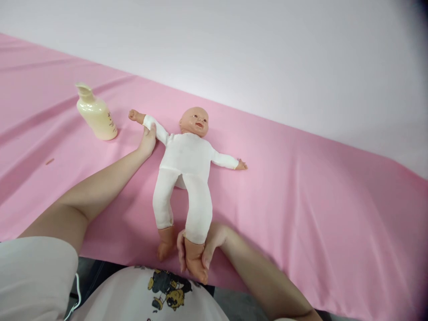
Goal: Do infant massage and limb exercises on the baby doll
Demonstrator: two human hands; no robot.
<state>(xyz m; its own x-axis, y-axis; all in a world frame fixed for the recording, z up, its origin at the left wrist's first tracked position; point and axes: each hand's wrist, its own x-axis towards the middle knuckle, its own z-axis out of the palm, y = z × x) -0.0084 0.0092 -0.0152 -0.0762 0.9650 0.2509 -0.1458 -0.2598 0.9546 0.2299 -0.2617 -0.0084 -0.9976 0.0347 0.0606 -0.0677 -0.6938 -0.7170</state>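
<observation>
- Location: the doll [187, 156] lies face up on the bench, on a pink cloth [317, 200], head away from the wearer and feet at the near edge. Both arms are spread.
- Left hand [148, 141]: placed at the doll's right forearm. The thumb rests against the sleeve [157, 128]; the fingers appear closed around the arm, though most are hidden beneath it.
- Right hand [214, 238]: closed around the doll's left lower leg just above the foot [198, 268], thumb on one side, fingers on the other.
- Handling (judgement): expect a light to moderate load. The white body and limbs look soft and padded, liable to bend at hip and shoulder; the head [195, 121], hands and feet look firmer and smoother.
- Hold points (judgement): support the torso and the back of the head for lifting; grip fabric-covered limbs for positioning. Bare feet may slip.
- Surroundings: a pump bottle [96, 118] stands beyond the left forearm, apart from the doll's right hand. A small thin stick [50, 161] lies nearer the wearer.
- Obstructions: the bottle limits sweep on the left; the wearer's printed shirt [170, 285] crowds the doll's feet. Nothing stands close on the right.
</observation>
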